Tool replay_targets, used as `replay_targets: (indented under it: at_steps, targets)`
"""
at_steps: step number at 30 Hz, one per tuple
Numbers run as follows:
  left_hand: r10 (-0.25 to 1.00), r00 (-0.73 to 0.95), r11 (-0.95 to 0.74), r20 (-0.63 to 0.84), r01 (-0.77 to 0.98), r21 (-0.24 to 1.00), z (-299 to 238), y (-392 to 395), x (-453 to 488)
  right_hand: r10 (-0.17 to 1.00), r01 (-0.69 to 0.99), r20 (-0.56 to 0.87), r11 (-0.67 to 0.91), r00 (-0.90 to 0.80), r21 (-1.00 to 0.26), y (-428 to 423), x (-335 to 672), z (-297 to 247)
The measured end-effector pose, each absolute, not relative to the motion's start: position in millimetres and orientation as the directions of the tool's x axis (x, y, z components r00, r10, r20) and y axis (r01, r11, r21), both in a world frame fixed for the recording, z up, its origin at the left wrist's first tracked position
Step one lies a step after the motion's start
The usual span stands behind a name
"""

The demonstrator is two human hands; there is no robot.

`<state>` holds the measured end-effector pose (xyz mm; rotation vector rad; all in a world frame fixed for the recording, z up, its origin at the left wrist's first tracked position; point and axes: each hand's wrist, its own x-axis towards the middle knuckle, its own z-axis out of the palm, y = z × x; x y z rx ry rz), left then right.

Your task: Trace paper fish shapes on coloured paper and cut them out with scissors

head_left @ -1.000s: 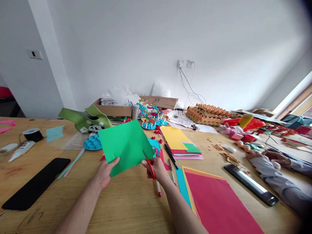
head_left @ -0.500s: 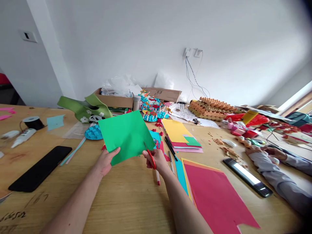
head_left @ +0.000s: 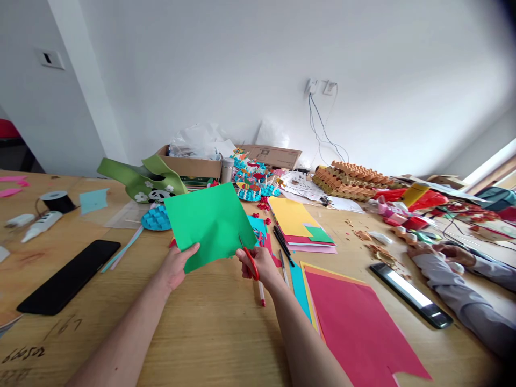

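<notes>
A sheet of green paper (head_left: 209, 223) is held up above the table, tilted toward me. My left hand (head_left: 177, 264) pinches its lower left corner, thumb on the near face. In my right hand (head_left: 260, 264) are red-handled scissors (head_left: 252, 263), gripped by the loops. Their blade lies over the paper's lower right part, near the edge; how far it has cut I cannot tell. Below the right hand, a pale stick with a red end (head_left: 262, 294) rests on the table.
Right of my arms lie a red paper sheet (head_left: 355, 317), a yellow paper stack (head_left: 294, 217), black pens (head_left: 282, 244) and a phone (head_left: 411, 294). A black phone (head_left: 68, 277) is at left, a green panda bag (head_left: 141, 180) behind. A co-worker's hands (head_left: 439, 252) are at far right.
The view has shifted very slightly. Both hands, the green paper and the scissors keep nearly the same positions.
</notes>
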<state>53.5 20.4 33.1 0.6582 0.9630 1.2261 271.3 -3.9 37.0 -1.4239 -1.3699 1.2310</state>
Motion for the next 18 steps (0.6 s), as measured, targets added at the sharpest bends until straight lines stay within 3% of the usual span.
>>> replay_targets:
  at_steps: [18]
  targets:
    - [0.964, 0.103, 0.263, -0.244, -0.493, 0.829, 29.2, 21.5, 51.6, 0.984, 0.265, -0.063, -0.018, -0.164, -0.964, -5.4, 272.3, 39.6]
